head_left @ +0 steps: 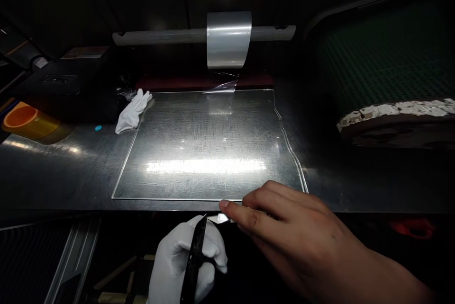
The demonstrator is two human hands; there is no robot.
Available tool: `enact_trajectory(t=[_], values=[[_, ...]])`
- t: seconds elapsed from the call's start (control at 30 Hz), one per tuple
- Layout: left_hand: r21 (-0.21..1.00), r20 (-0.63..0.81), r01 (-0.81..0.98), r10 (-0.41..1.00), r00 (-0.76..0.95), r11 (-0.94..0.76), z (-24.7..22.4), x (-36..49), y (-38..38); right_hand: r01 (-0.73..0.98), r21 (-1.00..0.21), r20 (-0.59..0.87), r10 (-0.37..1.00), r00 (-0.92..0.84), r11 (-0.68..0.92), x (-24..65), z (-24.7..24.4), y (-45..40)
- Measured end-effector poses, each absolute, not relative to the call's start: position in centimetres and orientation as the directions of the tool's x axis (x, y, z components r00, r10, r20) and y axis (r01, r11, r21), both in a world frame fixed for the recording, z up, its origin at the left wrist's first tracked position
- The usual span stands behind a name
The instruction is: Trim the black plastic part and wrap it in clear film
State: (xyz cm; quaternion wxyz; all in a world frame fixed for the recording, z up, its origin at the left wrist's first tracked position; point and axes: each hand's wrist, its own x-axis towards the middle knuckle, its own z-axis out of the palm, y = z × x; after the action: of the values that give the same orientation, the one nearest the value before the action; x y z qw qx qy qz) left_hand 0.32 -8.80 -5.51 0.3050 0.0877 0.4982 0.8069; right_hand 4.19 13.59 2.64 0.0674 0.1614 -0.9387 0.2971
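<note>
Stretching from left to right, the dark metal table (88, 166) carries the clear plate (213, 138), which is scratched and lies flat, just beyond both hands. At the right stands a big green ribbed thing (387, 58) with a pale, flaking lower edge. On the far left is the black box (53, 76); its top has a label (85, 52), too dim to read. The right hand (298, 228), bare, is at the near edge of the plate, fingers stretched forward and close together; I cannot tell if they grip something. The left hand (188, 256), in a white glove, has its fingers curled closed on the black tool (194, 259), which is tilted, at the near side of the plate. On a bar (159, 37) at the far side sits the film roll (228, 39), its loose end reaching the plate's far edge. Smaller are the orange roll (31, 121) at left and the empty white glove (133, 112) by the plate's far left corner. Between the hands is a small shiny piece (222, 219). The smallest is the blue dot (98, 128), on the table at left; any writing on it is too small to read.
</note>
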Motion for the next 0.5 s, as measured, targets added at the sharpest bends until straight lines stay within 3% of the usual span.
enact_trajectory(t=[0.17, 0.3, 0.5], values=[[0.749, -0.191, -0.531, 0.638, -0.746, -0.397, -5.0, 0.5, -8.4, -0.374, -0.580, 0.331, -0.210, -0.920, 0.723, 4.4, 0.9, 14.3], [0.565, -0.242, -0.685, 0.701, -0.671, -0.460, -4.6, 0.8, -8.2, -0.276, -0.676, 0.248, -0.143, -0.958, 0.683, 5.0, 0.6, 15.6], [0.533, -0.239, -0.720, 0.736, -0.633, -0.445, -3.6, 1.1, -7.3, -0.305, -0.557, 0.158, -0.262, -0.952, 0.773, 5.6, 2.6, 17.2]])
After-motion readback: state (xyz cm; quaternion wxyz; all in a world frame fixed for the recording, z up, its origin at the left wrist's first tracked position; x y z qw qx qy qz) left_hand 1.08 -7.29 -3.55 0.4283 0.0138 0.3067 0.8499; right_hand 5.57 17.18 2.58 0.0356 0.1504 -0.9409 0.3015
